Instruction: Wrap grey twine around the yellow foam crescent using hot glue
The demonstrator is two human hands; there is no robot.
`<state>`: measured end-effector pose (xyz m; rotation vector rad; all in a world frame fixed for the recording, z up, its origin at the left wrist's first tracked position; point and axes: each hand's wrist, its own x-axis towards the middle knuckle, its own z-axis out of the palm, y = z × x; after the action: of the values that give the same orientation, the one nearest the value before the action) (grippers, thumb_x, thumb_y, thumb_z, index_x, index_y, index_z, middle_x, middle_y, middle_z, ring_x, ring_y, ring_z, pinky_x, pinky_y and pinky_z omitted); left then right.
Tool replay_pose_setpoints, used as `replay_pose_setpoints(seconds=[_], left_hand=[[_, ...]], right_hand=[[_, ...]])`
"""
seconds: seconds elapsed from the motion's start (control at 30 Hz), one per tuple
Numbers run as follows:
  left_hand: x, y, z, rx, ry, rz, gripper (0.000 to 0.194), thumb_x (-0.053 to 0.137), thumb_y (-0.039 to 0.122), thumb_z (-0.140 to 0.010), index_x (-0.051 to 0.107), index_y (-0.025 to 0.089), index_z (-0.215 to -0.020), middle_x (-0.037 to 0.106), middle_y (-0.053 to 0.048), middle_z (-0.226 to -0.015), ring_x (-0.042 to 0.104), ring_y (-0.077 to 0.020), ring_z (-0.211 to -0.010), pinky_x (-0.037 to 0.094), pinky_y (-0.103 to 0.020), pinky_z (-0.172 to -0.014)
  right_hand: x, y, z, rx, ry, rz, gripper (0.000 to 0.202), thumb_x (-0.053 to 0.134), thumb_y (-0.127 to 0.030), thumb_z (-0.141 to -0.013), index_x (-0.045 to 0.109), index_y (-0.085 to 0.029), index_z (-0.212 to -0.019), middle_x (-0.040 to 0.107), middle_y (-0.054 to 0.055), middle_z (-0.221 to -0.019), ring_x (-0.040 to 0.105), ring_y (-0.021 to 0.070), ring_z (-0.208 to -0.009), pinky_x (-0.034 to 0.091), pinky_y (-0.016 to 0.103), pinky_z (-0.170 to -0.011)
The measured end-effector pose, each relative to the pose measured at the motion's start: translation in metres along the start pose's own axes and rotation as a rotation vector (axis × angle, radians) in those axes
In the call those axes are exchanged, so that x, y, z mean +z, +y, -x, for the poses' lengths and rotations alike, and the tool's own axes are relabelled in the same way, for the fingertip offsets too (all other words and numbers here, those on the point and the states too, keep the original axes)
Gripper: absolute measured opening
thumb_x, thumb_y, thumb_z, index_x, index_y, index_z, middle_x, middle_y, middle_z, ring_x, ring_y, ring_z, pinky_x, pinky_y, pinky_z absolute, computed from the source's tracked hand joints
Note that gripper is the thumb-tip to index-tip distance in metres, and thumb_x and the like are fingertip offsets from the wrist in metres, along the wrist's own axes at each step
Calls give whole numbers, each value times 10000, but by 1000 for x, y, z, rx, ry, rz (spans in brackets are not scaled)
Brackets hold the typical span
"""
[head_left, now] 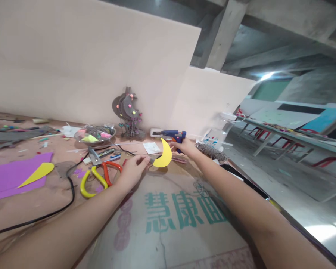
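My left hand (136, 169) pinches a yellow crescent-moon cutout (165, 156) near its lower left tip. A small grey bit shows at the fingertips, too small to name. My right hand (184, 146) is wrapped round a blue glue gun (173, 134), just behind the crescent, and the cutout covers part of its fingers. Beneath both hands lies a cardboard sheet (134, 231) with green printed characters. Scissors with one yellow and one red handle (94, 183) rest left of my left hand. A white paper square (151, 148) lies between the hands, farther back.
Purple sheets (19, 172) with a yellow offcut (40, 172) lie at the left, beside a black cable (70, 194). A bowl (93, 140) of pompoms and a grey moon ornament (130, 112) stand behind. Grey yarn (211, 152) and a dark phone-like slab (246, 181) are at the right.
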<state>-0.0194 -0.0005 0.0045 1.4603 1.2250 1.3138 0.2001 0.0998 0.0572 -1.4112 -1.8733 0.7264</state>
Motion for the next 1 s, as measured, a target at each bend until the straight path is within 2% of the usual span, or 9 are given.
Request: replay_pose_setpoints(seconds=[0.13,0.27,0.4,0.5,0.57,0.63,0.77,0.83,1.0], left_hand=[[1,-2,-3,29,27,91,334,549,475,-722,565,153,-632,540,22,-567,471,-112,-564,339,-219,-571],[1,-6,-5,24,49,135,327,549,479,-722,550,160,-651,529,25,-578,465,-114,-570,342,-220,-578],[0,-7,-5,20,68,97,332,536,485,-737,557,161,-669,536,14,-592,474,-126,-589,337,-225,-577],[0,-8,-5,26,57,85,332,518,481,-756,549,163,-666,526,18,-595,470,-120,-585,333,-221,-568],[0,-9,-5,31,50,74,327,510,472,-767,543,162,-666,523,18,-600,465,-115,-580,334,-219,-564],[0,-10,-5,35,46,59,318,506,463,-772,543,162,-675,521,19,-600,457,-110,-570,332,-218,-557],[0,-8,-4,52,39,20,306,513,449,-768,546,162,-667,528,20,-601,451,-105,-563,333,-216,-555],[0,-5,-2,56,43,-3,301,521,444,-760,552,161,-660,537,15,-604,453,-108,-566,334,-217,-550],[0,-1,1,49,52,-40,291,526,440,-752,582,160,-697,560,5,-620,467,-120,-586,340,-220,-553]], right_hand=[[-19,-9,19,-31,14,-123,224,558,-303,-763,614,-109,-859,684,92,-738,652,146,-649,521,239,-618],[-26,-18,52,-153,58,-239,255,592,-321,-731,592,-142,-913,670,85,-902,643,144,-714,515,268,-689],[-15,-17,86,-171,-44,-141,260,593,-384,-727,591,-155,-851,651,34,-744,600,132,-617,487,262,-623],[0,-10,103,-98,-52,104,281,549,-444,-746,619,-173,-761,621,12,-622,580,153,-587,463,264,-572],[9,-5,109,-57,2,216,298,529,-462,-749,626,-182,-716,618,17,-599,579,175,-586,462,282,-565],[15,-2,112,-84,35,219,280,541,-452,-740,624,-185,-717,639,26,-649,597,199,-634,476,304,-607],[21,-3,114,-226,-93,51,248,564,-413,-757,615,-179,-820,670,41,-802,623,210,-754,490,318,-730],[21,-5,114,-243,-131,15,250,572,-415,-762,606,-177,-831,667,44,-825,622,211,-773,491,326,-749],[22,-6,113,-195,-62,92,250,595,-442,-731,606,-231,-863,671,21,-836,618,222,-795,500,325,-745]])
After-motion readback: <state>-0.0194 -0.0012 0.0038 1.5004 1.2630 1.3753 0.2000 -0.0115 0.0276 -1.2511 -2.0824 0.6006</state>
